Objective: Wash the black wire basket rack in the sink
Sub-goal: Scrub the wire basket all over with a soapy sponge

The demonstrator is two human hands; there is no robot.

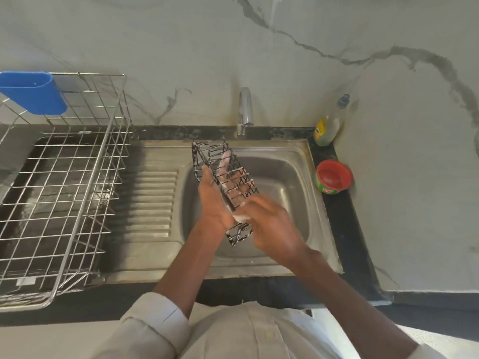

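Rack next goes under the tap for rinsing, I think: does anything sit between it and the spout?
Nothing visible does. The rack is held over the sink by the left hand, right hand rubbing it, its far end just below the tap.

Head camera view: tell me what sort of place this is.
Most likely a home kitchen: a stainless steel sink with a tap, a wire dish drainer beside it, and a dish soap bottle on the counter.

Both hands (left (212, 200), right (269, 224)) hold the soapy black wire basket rack (228, 177) over the sink (293, 177).
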